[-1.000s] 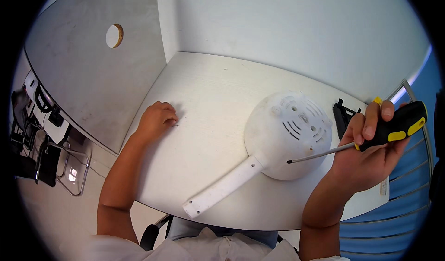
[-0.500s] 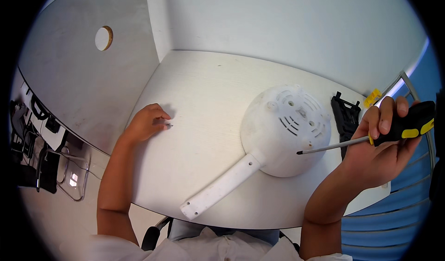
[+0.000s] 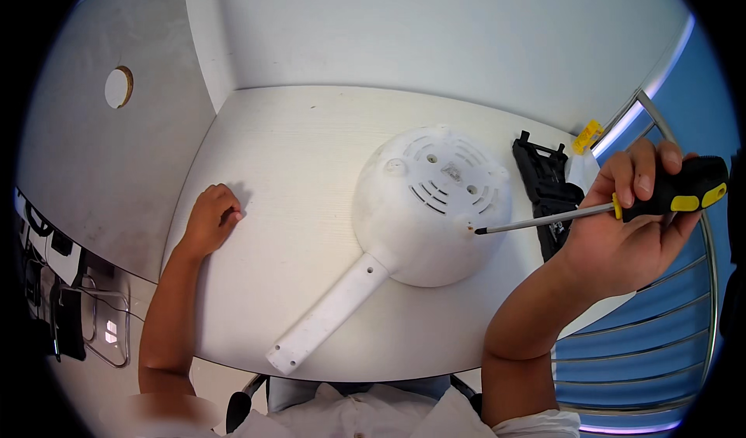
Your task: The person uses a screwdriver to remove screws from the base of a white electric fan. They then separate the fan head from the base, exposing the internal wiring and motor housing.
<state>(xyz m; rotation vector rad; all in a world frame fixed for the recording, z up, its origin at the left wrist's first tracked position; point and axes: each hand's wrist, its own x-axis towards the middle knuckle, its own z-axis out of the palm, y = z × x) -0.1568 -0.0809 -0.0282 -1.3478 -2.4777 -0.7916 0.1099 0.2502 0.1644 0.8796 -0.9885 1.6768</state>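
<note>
1. My right hand [image 3: 622, 255], at the right of the frame, is closed around a screwdriver [image 3: 544, 219]; my fingers wrap its black and yellow handle, and the steel shaft runs leftward and slightly down from it.
2. The dark tip of the screwdriver sits over the lower right part of a white pan-shaped housing [image 3: 412, 236], just beside a small hole there; I cannot tell whether tip and plastic touch.
3. The housing lies dome up, right of the frame's centre, on the white surface [image 3: 272, 189]; slotted vents and two round recesses mark its top, and its long grip [image 3: 326, 314] slants to the lower left, with small holes near both ends.
4. My left hand [image 3: 207, 220] rests at the left edge of the surface, well apart from the housing; its fingers are loosely curled, and I cannot tell whether anything is between the fingertips.
5. A black case [image 3: 539, 170] lies right of the housing, partly behind my right hand; a yellow piece [image 3: 589, 136] is near its upper end.
6. A grey panel [image 3: 93, 174] with a round hole fills the upper left.
</note>
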